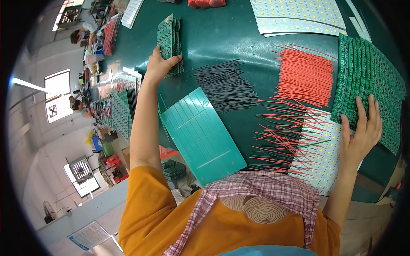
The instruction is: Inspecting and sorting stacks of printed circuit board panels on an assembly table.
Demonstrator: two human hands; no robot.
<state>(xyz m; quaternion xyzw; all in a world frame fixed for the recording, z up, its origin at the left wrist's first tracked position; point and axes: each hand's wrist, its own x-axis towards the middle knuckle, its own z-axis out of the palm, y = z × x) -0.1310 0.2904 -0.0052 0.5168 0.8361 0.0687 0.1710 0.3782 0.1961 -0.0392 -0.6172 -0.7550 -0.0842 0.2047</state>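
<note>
Toward the far left of the table, my left hand [160, 66] grips the near end of a small stack of green circuit boards [165, 32], thumb on one side and fingers on the other. My right hand [363, 134] lies with fingers stretched out over the near part of a row of green circuit boards [363, 72] on the right side. Beside that hand is a white board with small yellow squares [329, 160], loose red wires [286, 136] lying partly across it. A green wire [314, 144] crosses among them.
A teal slotted plate [203, 132] lies at the near edge, in front of my body. Beyond it are black wires [226, 85] and, to their right, a thick red wire bundle [305, 77]. White boards [299, 17] lie at the back. Other people [77, 104] sit far left.
</note>
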